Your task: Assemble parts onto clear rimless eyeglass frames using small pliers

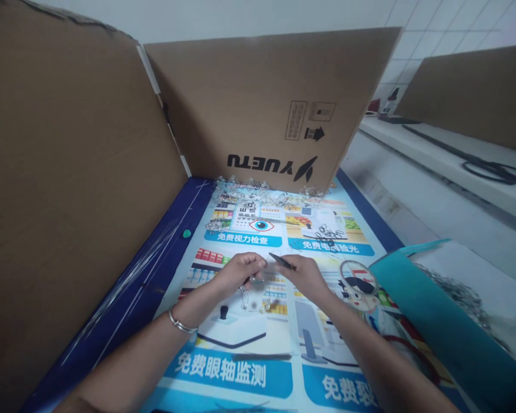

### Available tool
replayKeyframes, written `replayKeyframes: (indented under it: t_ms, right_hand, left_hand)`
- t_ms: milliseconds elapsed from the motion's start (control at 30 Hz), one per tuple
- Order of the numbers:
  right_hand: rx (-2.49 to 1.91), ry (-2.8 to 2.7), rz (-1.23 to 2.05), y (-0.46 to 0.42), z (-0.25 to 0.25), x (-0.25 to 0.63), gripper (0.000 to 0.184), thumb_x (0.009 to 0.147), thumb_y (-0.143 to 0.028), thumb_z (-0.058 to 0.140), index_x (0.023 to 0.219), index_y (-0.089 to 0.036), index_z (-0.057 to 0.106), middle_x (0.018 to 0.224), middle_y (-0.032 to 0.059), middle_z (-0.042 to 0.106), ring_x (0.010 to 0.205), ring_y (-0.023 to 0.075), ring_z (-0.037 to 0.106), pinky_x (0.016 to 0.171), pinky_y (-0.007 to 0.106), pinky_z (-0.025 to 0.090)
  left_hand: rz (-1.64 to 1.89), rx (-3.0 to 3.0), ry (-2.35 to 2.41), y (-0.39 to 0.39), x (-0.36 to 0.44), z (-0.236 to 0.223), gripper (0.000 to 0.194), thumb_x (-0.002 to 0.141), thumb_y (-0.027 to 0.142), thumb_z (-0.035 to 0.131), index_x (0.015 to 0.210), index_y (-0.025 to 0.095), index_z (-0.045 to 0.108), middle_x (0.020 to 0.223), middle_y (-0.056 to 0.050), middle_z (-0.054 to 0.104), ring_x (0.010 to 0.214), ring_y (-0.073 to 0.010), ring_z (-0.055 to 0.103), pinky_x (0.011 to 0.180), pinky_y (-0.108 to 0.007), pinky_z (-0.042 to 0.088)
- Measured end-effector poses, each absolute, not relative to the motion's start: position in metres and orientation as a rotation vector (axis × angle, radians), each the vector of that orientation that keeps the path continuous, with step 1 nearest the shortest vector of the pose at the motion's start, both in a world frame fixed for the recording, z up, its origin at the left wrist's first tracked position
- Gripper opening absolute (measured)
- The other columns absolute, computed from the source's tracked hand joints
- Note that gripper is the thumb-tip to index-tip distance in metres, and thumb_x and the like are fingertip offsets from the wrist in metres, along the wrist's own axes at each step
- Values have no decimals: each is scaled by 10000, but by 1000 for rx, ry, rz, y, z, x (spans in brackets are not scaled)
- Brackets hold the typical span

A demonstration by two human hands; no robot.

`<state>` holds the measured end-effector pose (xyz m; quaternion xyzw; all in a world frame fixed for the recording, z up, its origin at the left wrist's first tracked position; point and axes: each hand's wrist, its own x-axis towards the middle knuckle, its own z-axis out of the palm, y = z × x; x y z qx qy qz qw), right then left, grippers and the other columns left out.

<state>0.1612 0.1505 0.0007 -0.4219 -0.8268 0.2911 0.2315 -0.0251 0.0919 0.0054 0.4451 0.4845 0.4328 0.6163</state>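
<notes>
My right hand [305,274] is closed around a dark, slim, pointed tool [282,261], whose tip points left toward my other hand. It looks like small pliers or tweezers; its handles are hidden in the palm. My left hand [246,269] is pinched shut, with a silver bangle on the wrist. Clear, shiny bead-like pieces [257,280] and thin wire hang below its fingers, too small to make out fully. A short gap separates the two hands above the printed poster [279,338] covering the table.
Clear bead-like pieces [266,195] line the poster's far end. Dark wire loops [329,232] lie nearer, at the right. A teal box [447,304] at the right holds tangled wire pieces. Cardboard walls [258,103] stand at the back and left. Long thin wires [133,269] lie along the left edge.
</notes>
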Motion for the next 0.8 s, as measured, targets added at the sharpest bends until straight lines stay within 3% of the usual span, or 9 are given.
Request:
replayKeyframes:
  t_ms: [300, 600, 800]
  right_hand:
    - [-996, -2407, 404, 146, 3, 157, 249, 826, -379, 478, 715, -223, 639, 604, 0, 586, 629, 134, 500, 590, 236, 331]
    - [-852, -2508, 226, 145, -9, 155, 148, 788, -185, 531, 857, -222, 657, 664, 8, 621, 668, 143, 491, 677, 265, 321]
    - [-856, -2537, 356, 146, -5, 156, 146, 782, -211, 544, 864, -241, 662, 682, -4, 638, 658, 131, 505, 646, 250, 327]
  left_hand:
    - [1089, 1044, 1160, 92, -25, 10, 338, 753, 484, 519, 857, 168, 579, 569, 56, 434, 399, -34, 334, 326, -137, 241]
    - [1069, 1069, 1178, 90, -24, 14, 319, 756, 467, 506, 854, 171, 570, 566, 56, 432, 399, -41, 339, 326, -137, 256]
    - [1020, 1081, 1158, 92, -26, 13, 315, 752, 470, 513, 824, 167, 563, 570, 56, 445, 375, -36, 336, 318, -147, 252]
